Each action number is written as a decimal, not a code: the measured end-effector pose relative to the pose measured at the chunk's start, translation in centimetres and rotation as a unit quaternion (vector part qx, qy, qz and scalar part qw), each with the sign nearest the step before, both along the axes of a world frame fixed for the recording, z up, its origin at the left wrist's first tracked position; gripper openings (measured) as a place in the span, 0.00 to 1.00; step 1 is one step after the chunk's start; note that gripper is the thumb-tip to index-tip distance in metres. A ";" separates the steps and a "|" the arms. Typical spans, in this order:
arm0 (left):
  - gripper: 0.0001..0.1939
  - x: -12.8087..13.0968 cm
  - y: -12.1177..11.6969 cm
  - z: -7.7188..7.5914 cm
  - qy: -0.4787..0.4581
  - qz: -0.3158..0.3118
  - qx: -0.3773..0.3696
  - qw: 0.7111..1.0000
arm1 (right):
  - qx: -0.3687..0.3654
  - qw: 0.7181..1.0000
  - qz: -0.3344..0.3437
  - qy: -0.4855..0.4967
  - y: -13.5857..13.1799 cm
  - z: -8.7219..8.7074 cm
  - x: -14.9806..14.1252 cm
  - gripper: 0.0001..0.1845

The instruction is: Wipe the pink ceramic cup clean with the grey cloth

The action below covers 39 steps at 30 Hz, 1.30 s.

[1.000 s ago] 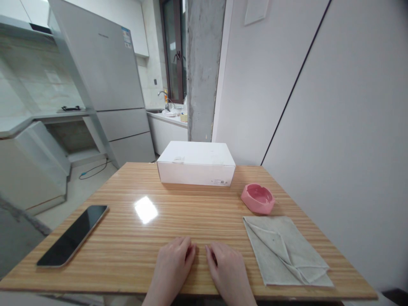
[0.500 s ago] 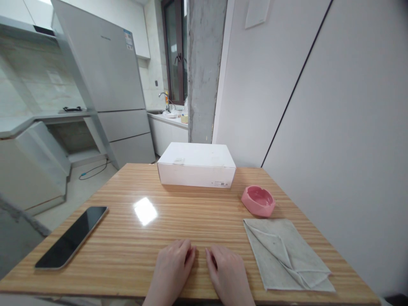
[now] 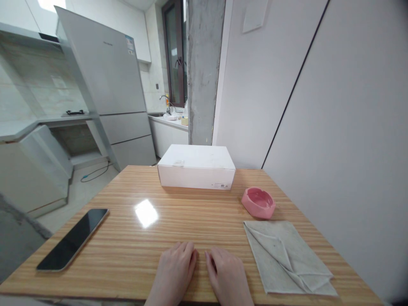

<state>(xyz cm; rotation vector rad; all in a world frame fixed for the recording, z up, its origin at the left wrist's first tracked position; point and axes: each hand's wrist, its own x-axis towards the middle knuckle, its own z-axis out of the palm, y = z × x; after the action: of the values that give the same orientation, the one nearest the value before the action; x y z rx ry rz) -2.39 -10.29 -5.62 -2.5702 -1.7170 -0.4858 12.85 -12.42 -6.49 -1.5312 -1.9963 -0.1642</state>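
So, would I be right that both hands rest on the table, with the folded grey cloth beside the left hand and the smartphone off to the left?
Not quite: the head view shows the folded grey cloth beside the right hand, not the left hand. Both hands do rest on the table, and the smartphone is off to the left.

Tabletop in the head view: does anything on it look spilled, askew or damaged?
No clear spill or damage stands out. The grey cloth on the right looks slightly untidy: its folds run crooked and its layers don't line up at the near right corner. The bright patch left of centre looks like reflected light.
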 end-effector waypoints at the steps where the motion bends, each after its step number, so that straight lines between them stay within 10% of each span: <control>1: 0.13 0.1 -0.1 -0.1 0.010 0.005 -0.001 1.000 | 0.000 1.000 0.000 -0.001 0.0 0.0 0.0 0.21; 10: 0.12 0.7 0.9 2.4 0.081 -0.038 -0.098 0.991 | 0.007 1.000 0.003 -0.023 -0.1 -0.3 0.0 0.21; 17: 0.04 5.7 5.2 8.0 -0.214 -0.202 -0.051 0.954 | 0.023 0.999 0.005 -0.026 0.2 -0.8 0.2 0.21; 22: 0.46 13.4 9.8 6.6 -0.382 -0.280 -0.119 0.873 | 0.042 0.998 0.015 -0.052 0.5 -0.9 0.3 0.20; 26: 0.67 18.2 12.5 4.1 -0.390 -0.231 -0.196 0.869 | 0.023 0.998 0.026 -0.051 0.5 -2.0 0.6 0.12; 39: 0.39 19.5 13.1 4.0 -0.427 -0.207 -0.122 0.872 | 0.017 0.999 0.018 -0.029 0.3 -2.9 0.7 0.08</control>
<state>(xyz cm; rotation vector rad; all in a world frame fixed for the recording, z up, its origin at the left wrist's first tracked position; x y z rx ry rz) 17.08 2.80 -1.62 -3.1800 -1.3737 -1.7483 13.58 -12.13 -9.35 -1.4847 -2.0549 -0.2297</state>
